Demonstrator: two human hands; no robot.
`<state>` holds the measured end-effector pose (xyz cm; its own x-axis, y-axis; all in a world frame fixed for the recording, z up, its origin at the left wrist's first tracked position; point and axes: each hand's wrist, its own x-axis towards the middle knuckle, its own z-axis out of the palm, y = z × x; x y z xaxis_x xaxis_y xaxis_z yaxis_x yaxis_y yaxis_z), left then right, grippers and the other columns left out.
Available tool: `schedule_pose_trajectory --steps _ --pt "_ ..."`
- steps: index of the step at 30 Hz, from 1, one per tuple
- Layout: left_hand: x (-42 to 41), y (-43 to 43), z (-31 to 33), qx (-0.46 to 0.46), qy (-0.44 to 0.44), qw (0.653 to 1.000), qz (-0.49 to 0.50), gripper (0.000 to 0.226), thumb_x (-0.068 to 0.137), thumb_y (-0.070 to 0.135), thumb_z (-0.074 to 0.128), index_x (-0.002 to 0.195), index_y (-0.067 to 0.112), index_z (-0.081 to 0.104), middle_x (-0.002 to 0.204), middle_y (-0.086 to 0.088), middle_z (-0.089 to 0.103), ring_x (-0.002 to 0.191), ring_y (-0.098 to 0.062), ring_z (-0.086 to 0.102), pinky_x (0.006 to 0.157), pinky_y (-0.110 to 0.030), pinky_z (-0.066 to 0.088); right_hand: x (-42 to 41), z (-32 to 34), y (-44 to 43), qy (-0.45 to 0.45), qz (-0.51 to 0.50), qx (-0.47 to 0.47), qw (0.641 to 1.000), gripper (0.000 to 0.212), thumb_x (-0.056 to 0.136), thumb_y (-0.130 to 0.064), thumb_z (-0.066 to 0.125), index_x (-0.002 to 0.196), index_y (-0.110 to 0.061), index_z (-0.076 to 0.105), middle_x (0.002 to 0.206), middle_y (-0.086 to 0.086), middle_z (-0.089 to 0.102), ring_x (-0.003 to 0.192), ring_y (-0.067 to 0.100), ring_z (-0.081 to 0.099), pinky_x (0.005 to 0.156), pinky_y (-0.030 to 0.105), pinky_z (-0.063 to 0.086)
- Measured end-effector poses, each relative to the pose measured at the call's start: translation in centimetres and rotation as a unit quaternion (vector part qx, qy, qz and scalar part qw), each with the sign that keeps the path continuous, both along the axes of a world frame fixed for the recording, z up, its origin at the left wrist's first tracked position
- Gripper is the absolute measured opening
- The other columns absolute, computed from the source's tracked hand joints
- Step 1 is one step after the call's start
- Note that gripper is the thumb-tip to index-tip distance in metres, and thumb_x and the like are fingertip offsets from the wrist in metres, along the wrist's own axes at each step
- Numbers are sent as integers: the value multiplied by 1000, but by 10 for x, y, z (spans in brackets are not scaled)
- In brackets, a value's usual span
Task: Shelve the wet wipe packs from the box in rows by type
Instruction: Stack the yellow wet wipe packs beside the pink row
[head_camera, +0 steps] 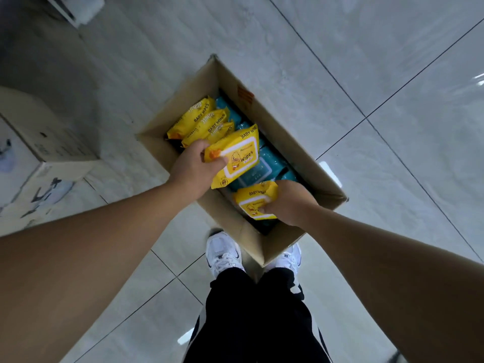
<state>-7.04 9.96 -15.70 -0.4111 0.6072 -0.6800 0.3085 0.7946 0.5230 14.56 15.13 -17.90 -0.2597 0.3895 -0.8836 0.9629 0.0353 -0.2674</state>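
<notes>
Box is open-topped cardboard and sits on the tile floor, just ahead of our white shoes.

Left hand grips one yellow pack, thumb on the face and fingers curled behind its left edge. The pack is above the middle of the box, clear of the layer below. Its long axis runs across the box, parallel to the short walls, and it's tilted with the "BABY WIPES" end toward the right long wall. The face is up: white-bordered flap, duck graphic, "Wipes" print, orange tab by the thumb.

Right hand is wrapped around a second yellow pack at the box's near short wall. It has the same print, face up, with the "BABY" end pointing away from us. It's half covered by the hand, so we can't tell its long axis.

Three more yellow packs stand on edge against the far short wall, long axes parallel to it.

Teal packs lie flat on the box bottom along the right long wall, lids up.

A second carton sits well off to the left.
</notes>
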Motion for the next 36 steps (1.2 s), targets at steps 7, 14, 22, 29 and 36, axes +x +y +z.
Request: schedule_pose_trajectory --steps 7,14,22,29,36 --pt "-10 4 104 9 -1 1000 13 46 87 45 68 122 17 61 113 -3 70 105 -23 66 95 -45 53 6 115 26 21 -21 2 1000 36 80 -45 78 79 -20 53 75 -3 56 70 17 55 58 28 41" --pt "-25 25 234 64 9 998 -9 29 94 32 64 120 21 57 112 -3 68 102 -22 66 89 -36 52 11 229 51 124 -113 -34 985 30 80 -38 81 104 -23 70 100 -3 73 96 20 68 90 33 54" --pt "-46 50 413 145 46 987 -51 21 98 30 59 118 26 54 107 0 69 99 -20 66 92 -43 53 22 395 92 284 -136 -80 946 21 90 -16 74 109 -23 70 104 -10 79 98 6 74 89 24 54" --pt "-51 48 570 222 38 974 -40 20 84 44 57 102 35 55 103 -2 71 96 -23 70 88 -53 55 20 553 129 367 -66 -29 928 25 87 -24 76 112 -19 73 112 0 77 108 21 72 101 43 54" --pt "-56 34 710 278 84 956 -37 14 90 42 59 104 41 55 99 1 70 94 -21 68 90 -53 54 7 705 141 456 -23 -24 890 39 90 -17 75 128 -13 67 125 6 72 118 26 68 105 48 51"
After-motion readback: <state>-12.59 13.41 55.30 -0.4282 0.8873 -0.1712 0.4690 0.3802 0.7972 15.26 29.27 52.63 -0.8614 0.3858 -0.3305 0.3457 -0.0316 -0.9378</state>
